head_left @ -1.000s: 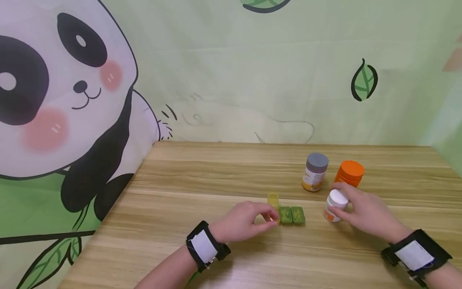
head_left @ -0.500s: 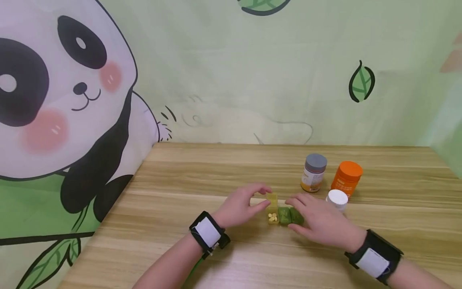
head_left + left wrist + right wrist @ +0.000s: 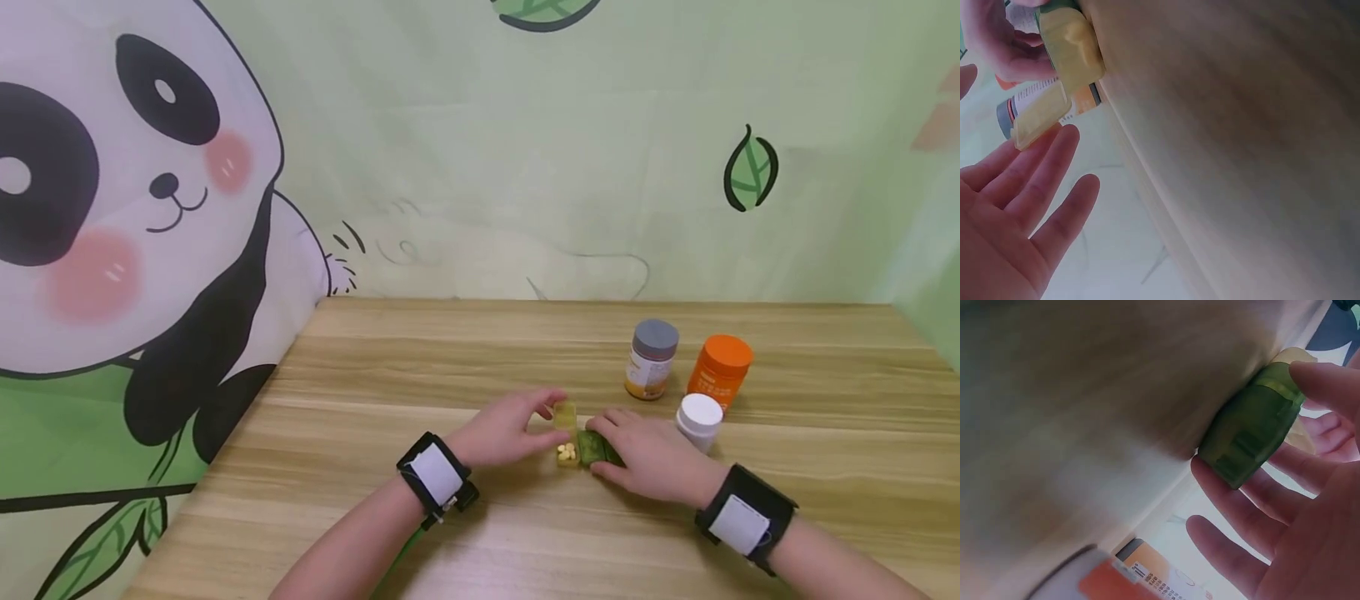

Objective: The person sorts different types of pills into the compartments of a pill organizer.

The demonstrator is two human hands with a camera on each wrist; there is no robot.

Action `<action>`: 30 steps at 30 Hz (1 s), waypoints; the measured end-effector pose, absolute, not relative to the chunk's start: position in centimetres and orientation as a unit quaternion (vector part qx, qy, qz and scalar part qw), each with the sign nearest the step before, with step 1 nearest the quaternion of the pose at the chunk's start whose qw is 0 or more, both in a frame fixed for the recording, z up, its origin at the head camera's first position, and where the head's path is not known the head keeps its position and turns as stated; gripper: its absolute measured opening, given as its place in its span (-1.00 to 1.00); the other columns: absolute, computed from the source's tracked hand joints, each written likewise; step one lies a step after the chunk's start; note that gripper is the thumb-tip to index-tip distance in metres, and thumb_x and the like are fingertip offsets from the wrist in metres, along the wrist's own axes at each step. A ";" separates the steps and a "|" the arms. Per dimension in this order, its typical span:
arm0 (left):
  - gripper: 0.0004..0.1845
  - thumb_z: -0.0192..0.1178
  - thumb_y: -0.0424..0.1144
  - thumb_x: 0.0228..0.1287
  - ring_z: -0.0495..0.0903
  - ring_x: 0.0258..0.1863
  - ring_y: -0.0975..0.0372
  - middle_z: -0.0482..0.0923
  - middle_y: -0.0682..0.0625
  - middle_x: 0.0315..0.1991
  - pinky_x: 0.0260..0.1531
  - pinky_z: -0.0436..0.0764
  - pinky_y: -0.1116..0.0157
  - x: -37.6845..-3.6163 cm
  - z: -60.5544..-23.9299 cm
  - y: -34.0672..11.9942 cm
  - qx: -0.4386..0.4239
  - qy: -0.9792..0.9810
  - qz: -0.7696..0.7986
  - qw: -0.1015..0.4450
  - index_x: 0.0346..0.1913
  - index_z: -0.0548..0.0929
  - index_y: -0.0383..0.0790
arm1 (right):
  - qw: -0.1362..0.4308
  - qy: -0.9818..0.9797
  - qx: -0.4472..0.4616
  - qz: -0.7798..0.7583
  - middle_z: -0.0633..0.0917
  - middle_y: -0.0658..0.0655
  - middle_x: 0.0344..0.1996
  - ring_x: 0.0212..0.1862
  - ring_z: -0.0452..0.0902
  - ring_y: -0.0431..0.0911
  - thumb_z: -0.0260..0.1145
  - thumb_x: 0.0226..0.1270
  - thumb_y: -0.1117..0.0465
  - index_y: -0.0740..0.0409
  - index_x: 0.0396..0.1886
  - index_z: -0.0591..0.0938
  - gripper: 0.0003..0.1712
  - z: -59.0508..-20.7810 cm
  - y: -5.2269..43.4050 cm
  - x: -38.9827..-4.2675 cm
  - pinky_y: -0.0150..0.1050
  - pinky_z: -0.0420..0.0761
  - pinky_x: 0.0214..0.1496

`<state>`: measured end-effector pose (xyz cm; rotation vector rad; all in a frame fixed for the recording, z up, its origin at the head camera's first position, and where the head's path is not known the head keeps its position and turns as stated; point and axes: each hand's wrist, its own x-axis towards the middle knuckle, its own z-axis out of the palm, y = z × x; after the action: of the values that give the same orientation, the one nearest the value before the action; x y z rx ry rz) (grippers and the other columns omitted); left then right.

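A small pill box (image 3: 592, 447) with green lids and a yellow end compartment sits on the wooden table. Its yellow lid (image 3: 565, 414) stands raised, and several pale yellow tablets (image 3: 566, 452) lie in the compartment below. My right hand (image 3: 656, 454) grips the green end, thumb on the near side and fingers on the far side; the right wrist view shows the green casing (image 3: 1250, 428) between them. My left hand (image 3: 504, 429) is at the yellow end. In the left wrist view its nearly straight fingers touch the back of the raised lid (image 3: 1041, 119).
A white-capped bottle (image 3: 699, 419) stands just behind my right hand, partly hidden by it. Farther back are an orange bottle (image 3: 721, 371) and a grey-capped bottle (image 3: 651, 358). A printed cloth with a panda (image 3: 180, 192) hangs behind the wooden table (image 3: 420, 358).
My right hand has left the white-capped bottle, moved left and taken hold of the pill box's green end. The left hand has shifted from the compartment to the raised lid, uncovering the tablets.
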<state>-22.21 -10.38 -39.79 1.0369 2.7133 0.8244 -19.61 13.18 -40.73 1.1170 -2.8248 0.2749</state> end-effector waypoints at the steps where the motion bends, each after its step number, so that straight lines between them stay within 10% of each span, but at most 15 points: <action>1: -0.41 0.18 0.05 0.37 0.55 0.00 0.29 0.54 -0.01 0.14 -0.09 0.53 0.33 -22.1 -39.7 -10.4 0.350 0.897 0.265 0.056 0.33 0.41 -0.20 | 0.043 -0.925 0.365 0.091 0.61 0.13 -0.10 -0.15 0.56 -0.06 0.39 0.23 -0.07 0.17 0.05 0.58 -0.48 -40.6 13.1 -19.6 -0.08 0.61 -0.19; 19: -0.54 0.16 0.07 0.36 0.52 0.09 0.19 0.51 -0.03 0.11 0.08 0.49 0.25 -18.2 -39.6 -10.3 0.504 0.859 -0.043 -0.075 0.17 0.53 -0.14 | 0.037 -0.929 0.358 0.088 0.60 0.10 -0.12 -0.19 0.52 -0.10 0.38 0.26 -0.05 0.08 -0.03 0.56 -0.58 -40.1 12.8 -19.3 -0.13 0.56 -0.29; 30: -0.73 0.19 0.08 0.32 0.49 -0.37 0.31 0.45 0.11 -0.34 -0.37 0.51 0.36 -18.7 -39.2 -8.3 0.483 0.870 -0.031 -0.094 -0.24 0.61 -0.06 | 0.043 -0.933 0.346 0.088 0.59 0.07 -0.16 -0.22 0.49 -0.13 0.40 0.23 -0.03 0.11 0.00 0.56 -0.55 -40.2 13.1 -19.3 -0.16 0.55 -0.31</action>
<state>-18.66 -8.31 -39.16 1.6141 2.9105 -0.1049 -19.27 13.10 -40.21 1.0595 -2.8527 0.2702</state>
